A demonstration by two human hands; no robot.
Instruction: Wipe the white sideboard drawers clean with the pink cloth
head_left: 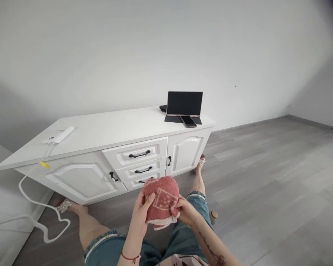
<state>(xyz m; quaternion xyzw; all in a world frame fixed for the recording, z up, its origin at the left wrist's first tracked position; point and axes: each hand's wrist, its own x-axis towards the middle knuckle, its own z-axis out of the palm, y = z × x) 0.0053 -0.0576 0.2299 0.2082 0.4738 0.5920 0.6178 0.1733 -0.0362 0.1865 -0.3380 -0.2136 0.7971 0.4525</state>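
Observation:
A red towel (163,199) with a pale pattern and a white edge is bunched up between my two hands, above my lap. My left hand (142,208) grips its left side, with the thumb lying over the front. On the right side, my right hand (186,210) pinches a fold of the cloth, its fingers partly hidden behind it. Part of the towel hangs down below my hands.
A white cabinet (113,127) with black handles stands before me against the wall. On its top are a tablet (184,103), a phone (188,121) and a white power strip (61,135). Its white cable (41,203) hangs down at the left.

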